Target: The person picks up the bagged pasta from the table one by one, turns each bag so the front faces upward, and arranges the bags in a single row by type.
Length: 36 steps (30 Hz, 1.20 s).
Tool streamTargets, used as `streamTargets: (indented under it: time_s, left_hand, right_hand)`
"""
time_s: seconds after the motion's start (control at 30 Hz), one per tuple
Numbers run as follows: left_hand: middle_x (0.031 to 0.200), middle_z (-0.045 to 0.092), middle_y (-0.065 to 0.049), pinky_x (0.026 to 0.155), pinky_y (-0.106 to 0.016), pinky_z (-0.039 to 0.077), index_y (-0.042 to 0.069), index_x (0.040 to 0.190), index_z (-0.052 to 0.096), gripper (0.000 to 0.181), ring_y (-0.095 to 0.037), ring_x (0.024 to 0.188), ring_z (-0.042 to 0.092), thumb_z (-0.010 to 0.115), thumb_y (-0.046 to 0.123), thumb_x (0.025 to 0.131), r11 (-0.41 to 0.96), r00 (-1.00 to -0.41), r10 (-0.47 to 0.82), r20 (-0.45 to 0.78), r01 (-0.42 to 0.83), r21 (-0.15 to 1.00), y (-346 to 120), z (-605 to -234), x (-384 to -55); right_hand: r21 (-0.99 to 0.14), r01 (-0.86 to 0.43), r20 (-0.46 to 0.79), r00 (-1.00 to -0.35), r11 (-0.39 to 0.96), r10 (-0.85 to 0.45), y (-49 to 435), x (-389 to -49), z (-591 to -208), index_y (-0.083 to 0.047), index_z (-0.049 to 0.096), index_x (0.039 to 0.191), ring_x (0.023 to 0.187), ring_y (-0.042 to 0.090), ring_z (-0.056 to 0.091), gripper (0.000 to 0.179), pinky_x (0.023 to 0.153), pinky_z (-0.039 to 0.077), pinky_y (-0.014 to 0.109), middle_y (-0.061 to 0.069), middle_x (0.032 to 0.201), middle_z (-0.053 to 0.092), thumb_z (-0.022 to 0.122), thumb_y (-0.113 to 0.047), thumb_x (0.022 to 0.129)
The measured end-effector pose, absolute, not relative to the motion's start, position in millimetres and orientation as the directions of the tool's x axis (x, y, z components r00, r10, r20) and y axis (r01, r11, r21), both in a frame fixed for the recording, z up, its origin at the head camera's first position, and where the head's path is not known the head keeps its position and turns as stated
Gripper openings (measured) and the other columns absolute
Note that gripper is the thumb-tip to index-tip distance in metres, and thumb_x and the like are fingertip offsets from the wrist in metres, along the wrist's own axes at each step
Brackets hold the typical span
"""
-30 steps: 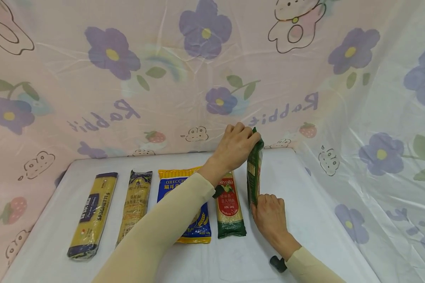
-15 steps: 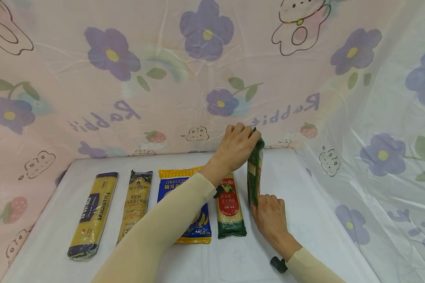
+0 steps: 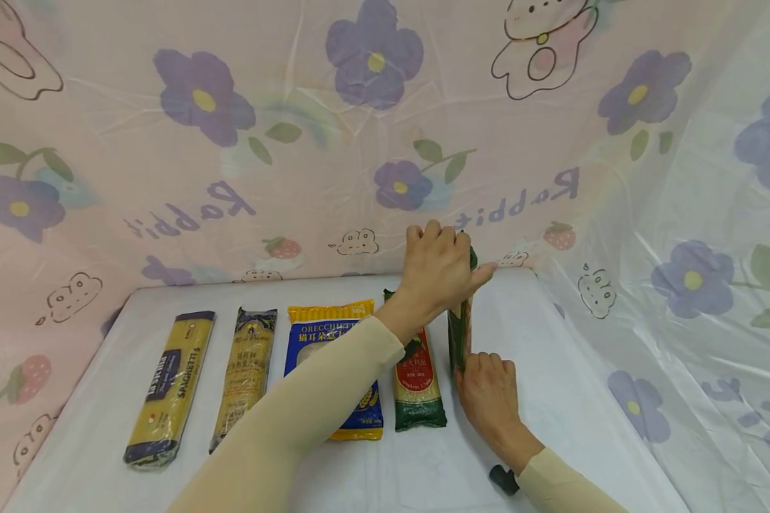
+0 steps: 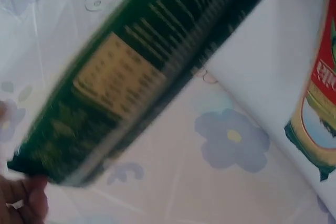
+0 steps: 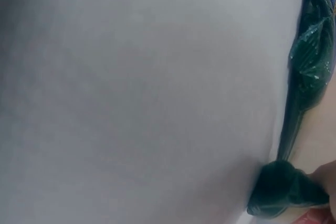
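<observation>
A long green pasta pack (image 3: pixel 459 338) stands on edge near the table's right side, its far end raised. My left hand (image 3: pixel 435 267) is at that raised end, fingers bent over it and thumb stretched out to the right. In the left wrist view, bent fingers (image 4: pixel 23 200) touch the corner of the pack (image 4: pixel 118 77), whose printed back faces the camera. My right hand (image 3: pixel 490 395) grips the near, lower end. The right wrist view shows its fingers (image 5: pixel 328 182) pinching the crumpled green end (image 5: pixel 283 190). Left of it lies a red-and-green spaghetti pack (image 3: pixel 417 377).
Farther left lie a blue-and-yellow orecchiette bag (image 3: pixel 366 424), a slim pasta pack (image 3: pixel 247 367) and a yellow-and-navy spaghetti pack (image 3: pixel 170 392). The white table (image 3: pixel 417 477) meets a patterned cloth wall (image 3: pixel 295 178) at the back.
My left thumb has come away from the top of the green pasta pack and now points right; the left hand has turned slightly. The right hand and the other packs have stayed put.
</observation>
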<state>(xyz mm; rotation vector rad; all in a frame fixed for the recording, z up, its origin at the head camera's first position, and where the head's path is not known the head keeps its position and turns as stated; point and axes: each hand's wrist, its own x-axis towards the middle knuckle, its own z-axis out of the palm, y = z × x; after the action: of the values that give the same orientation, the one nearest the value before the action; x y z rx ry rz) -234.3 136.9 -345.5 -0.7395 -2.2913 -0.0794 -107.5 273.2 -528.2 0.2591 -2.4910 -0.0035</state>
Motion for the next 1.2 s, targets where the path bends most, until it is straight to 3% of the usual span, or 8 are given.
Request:
streamTargets:
  time_s: [0.13, 0.23, 0.4, 0.57, 0.73, 0.87, 1.03, 1.2]
  left_hand:
    - [0.075, 0.052, 0.004, 0.075, -0.035, 0.029, 0.019, 0.078, 0.055, 0.035, -0.018, 0.077, 0.044, 0.053, 0.040, 0.107, 0.855, -0.639, 0.490, 0.592, 0.486, -0.183, 144, -347, -232]
    - [0.072, 0.052, 0.004, 0.073, -0.034, 0.025, 0.020, 0.076, 0.056, 0.031, -0.017, 0.074, 0.041, 0.051, 0.024, 0.107, 0.827, -0.637, 0.512, 0.575, 0.546, -0.132, 148, -348, -231]
    - [0.098, 0.072, 0.006, 0.083, -0.037, 0.042, 0.022, 0.108, 0.073, 0.028, -0.018, 0.092, 0.054, 0.052, 0.040, 0.111, 0.708, -0.687, 0.568, 0.454, 0.688, 0.157, 141, -344, -233]
    - [0.123, 0.073, 0.005, 0.099, -0.045, 0.046, 0.023, 0.123, 0.072, 0.026, -0.022, 0.115, 0.055, 0.054, 0.036, 0.111, 0.689, -0.777, 0.528, 0.343, 0.628, 0.363, 119, -355, -255]
    - [0.131, 0.069, 0.003, 0.108, -0.047, 0.042, 0.020, 0.130, 0.069, 0.028, -0.024, 0.120, 0.052, 0.053, 0.033, 0.111, 0.677, -0.822, 0.496, 0.280, 0.568, 0.467, 103, -372, -275]
    - [0.133, 0.068, 0.003, 0.115, -0.049, 0.039, 0.020, 0.132, 0.068, 0.029, -0.025, 0.125, 0.051, 0.052, 0.033, 0.111, 0.683, -0.837, 0.483, 0.258, 0.544, 0.488, 99, -381, -283]
    - [0.134, 0.067, 0.002, 0.113, -0.049, 0.041, 0.022, 0.136, 0.067, 0.030, -0.026, 0.127, 0.051, 0.051, 0.030, 0.112, 0.720, -0.858, 0.456, 0.235, 0.511, 0.469, 97, -389, -288]
    - [0.126, 0.064, -0.002, 0.102, -0.048, 0.042, 0.022, 0.134, 0.066, 0.030, -0.027, 0.118, 0.050, 0.049, 0.033, 0.113, 0.813, -0.835, 0.492, 0.246, 0.541, 0.213, 97, -395, -293]
  right_hand:
    - [0.088, -0.191, 0.617, -0.760, 0.978, -0.204, 272, -108, -529, 0.002, 0.059, 0.081, 0.064, 0.031, 0.052, 0.032, 0.062, 0.036, 0.042, 0.011, 0.066, 0.051, 0.086, -0.015, 0.082]
    - [0.081, -0.209, 0.623, -0.753, 0.974, -0.213, 273, -107, -529, 0.000, 0.056, 0.080, 0.064, 0.033, 0.052, 0.038, 0.062, 0.036, 0.044, 0.011, 0.066, 0.050, 0.084, -0.025, 0.085]
    - [0.009, -0.277, 0.634, -0.741, 0.961, -0.219, 277, -100, -530, -0.007, 0.051, 0.076, 0.065, 0.032, 0.048, 0.049, 0.065, 0.037, 0.047, 0.008, 0.066, 0.046, 0.072, -0.047, 0.093]
    - [-0.102, -0.245, 0.627, -0.769, 0.964, -0.129, 287, -102, -529, -0.006, 0.055, 0.080, 0.068, 0.031, 0.050, 0.030, 0.069, 0.037, 0.048, 0.007, 0.068, 0.049, 0.064, -0.024, 0.103]
    - [-0.203, -0.116, 0.526, -0.850, 0.972, 0.009, 299, -110, -525, -0.001, 0.067, 0.093, 0.078, 0.034, 0.055, 0.019, 0.075, 0.039, 0.051, 0.012, 0.078, 0.059, 0.072, -0.018, 0.099]
    - [-0.232, -0.114, 0.412, -0.911, 0.966, -0.009, 302, -113, -520, -0.001, 0.070, 0.099, 0.085, 0.033, 0.055, 0.024, 0.077, 0.039, 0.050, 0.011, 0.084, 0.062, 0.075, -0.024, 0.098]
    - [-0.267, -0.133, 0.356, -0.934, 0.954, -0.031, 300, -118, -518, -0.005, 0.063, 0.086, 0.079, 0.027, 0.049, 0.024, 0.074, 0.037, 0.044, 0.005, 0.076, 0.055, 0.074, -0.022, 0.099]
    - [-0.255, -0.145, 0.368, -0.929, 0.956, -0.043, 299, -115, -517, -0.008, 0.058, 0.080, 0.075, 0.024, 0.044, 0.027, 0.074, 0.036, 0.040, 0.003, 0.072, 0.050, 0.073, -0.017, 0.100]
